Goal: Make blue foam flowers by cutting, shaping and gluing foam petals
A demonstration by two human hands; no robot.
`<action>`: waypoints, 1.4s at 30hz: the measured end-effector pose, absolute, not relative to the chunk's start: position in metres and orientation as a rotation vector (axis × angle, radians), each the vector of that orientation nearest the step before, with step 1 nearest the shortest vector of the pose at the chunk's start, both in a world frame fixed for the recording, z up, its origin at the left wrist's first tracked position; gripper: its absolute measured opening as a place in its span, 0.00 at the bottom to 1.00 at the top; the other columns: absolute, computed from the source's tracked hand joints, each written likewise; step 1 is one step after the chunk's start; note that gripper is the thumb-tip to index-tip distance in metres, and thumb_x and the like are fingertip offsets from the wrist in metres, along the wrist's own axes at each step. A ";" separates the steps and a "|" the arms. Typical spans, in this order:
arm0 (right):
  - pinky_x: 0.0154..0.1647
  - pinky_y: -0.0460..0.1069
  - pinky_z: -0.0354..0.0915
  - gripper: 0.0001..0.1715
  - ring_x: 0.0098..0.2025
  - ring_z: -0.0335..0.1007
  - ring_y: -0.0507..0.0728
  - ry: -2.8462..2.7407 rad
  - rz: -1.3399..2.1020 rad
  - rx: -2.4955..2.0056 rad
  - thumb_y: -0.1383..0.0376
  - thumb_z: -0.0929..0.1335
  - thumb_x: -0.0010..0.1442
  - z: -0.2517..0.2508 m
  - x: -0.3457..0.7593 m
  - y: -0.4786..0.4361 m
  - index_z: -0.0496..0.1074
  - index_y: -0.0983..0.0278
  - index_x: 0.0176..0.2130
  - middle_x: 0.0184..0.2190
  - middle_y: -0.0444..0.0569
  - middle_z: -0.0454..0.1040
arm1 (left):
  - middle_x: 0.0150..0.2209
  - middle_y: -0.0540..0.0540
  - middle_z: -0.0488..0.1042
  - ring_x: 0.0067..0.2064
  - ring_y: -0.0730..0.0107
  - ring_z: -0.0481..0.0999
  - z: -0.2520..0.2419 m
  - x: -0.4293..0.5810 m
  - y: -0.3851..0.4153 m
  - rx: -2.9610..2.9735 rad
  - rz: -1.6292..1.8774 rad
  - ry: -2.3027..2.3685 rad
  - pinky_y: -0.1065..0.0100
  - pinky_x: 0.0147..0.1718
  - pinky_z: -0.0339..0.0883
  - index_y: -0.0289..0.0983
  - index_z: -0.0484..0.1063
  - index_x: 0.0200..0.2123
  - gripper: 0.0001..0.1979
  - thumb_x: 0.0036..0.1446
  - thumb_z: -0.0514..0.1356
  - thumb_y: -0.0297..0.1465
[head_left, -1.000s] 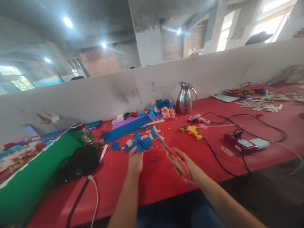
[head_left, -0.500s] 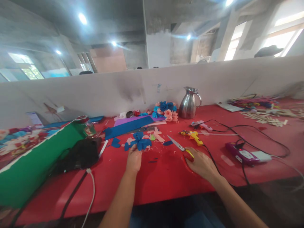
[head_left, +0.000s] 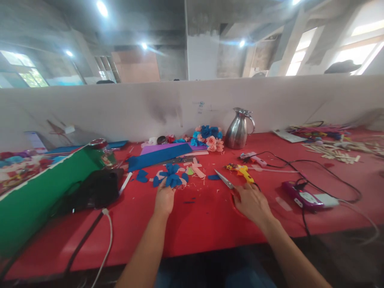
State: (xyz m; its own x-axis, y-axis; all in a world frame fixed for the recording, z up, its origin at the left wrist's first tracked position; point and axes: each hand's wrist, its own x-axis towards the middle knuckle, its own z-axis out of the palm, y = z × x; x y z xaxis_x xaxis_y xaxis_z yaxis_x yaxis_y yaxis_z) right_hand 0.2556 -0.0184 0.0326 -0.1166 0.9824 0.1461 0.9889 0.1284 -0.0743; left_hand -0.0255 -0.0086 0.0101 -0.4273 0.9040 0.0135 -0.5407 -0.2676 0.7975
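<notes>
My left hand [head_left: 165, 199] pinches a blue paper flower [head_left: 172, 176] by its base, just above the red table. Under and around it lie loose blue petals [head_left: 142, 176] and pink paper scraps [head_left: 198, 171]. My right hand [head_left: 253, 203] is closed over the handles of a pair of scissors [head_left: 224, 179], whose blades point to the far left. The handles are mostly hidden beneath the fingers. Near the blade tips lies a single blue petal [head_left: 213, 177]. A yellow glue gun [head_left: 244, 173] rests just beyond my right hand.
Blue crepe paper [head_left: 162, 157] and a bunch of paper flowers [head_left: 209, 137] lie farther back, beside a steel jug [head_left: 238, 130]. A pink glue gun [head_left: 256, 159], cables and a purple power strip [head_left: 301, 196] are at right. A green board [head_left: 51, 196] and black bag [head_left: 99, 188] stand left.
The view has shifted slightly. My right hand has come further over the scissors' handles, covering the yellow part. The left hand still holds the blue flower, a little turned.
</notes>
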 end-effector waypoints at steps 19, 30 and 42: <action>0.31 0.47 0.63 0.15 0.37 0.76 0.58 -2.273 0.031 -1.763 0.74 0.60 0.59 0.039 0.181 0.050 0.74 0.66 0.39 0.39 0.57 0.77 | 0.17 0.55 0.65 0.22 0.78 0.62 0.043 -0.010 -0.017 0.846 1.762 0.991 0.73 0.26 0.60 0.37 0.67 0.17 0.12 0.35 0.69 0.32; 0.24 0.43 0.54 0.11 0.22 0.65 0.49 -0.956 1.706 -0.812 0.61 0.71 0.41 0.061 0.140 0.060 0.67 0.64 0.26 0.19 0.41 0.70 | 0.17 0.56 0.59 0.22 0.79 0.57 0.056 -0.009 0.025 0.881 1.689 0.767 0.74 0.23 0.56 0.37 0.60 0.16 0.17 0.37 0.68 0.28; 0.25 0.45 0.50 0.14 0.22 0.55 0.48 -1.145 1.577 -0.930 0.57 0.72 0.45 0.044 0.132 0.050 0.72 0.64 0.29 0.20 0.39 0.67 | 0.21 0.53 0.69 0.23 0.75 0.67 0.030 -0.012 0.029 0.664 1.605 0.918 0.72 0.26 0.64 0.37 0.72 0.24 0.07 0.40 0.67 0.26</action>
State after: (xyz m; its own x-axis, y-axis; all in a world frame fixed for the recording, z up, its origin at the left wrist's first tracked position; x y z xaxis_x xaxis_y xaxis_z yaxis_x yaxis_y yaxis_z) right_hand 0.1322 0.0501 0.0439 -0.2665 0.9626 -0.0483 -0.2519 -0.1179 -0.9605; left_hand -0.0116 0.0292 0.0299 -0.2258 0.9729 -0.0491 -0.5360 -0.0820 0.8402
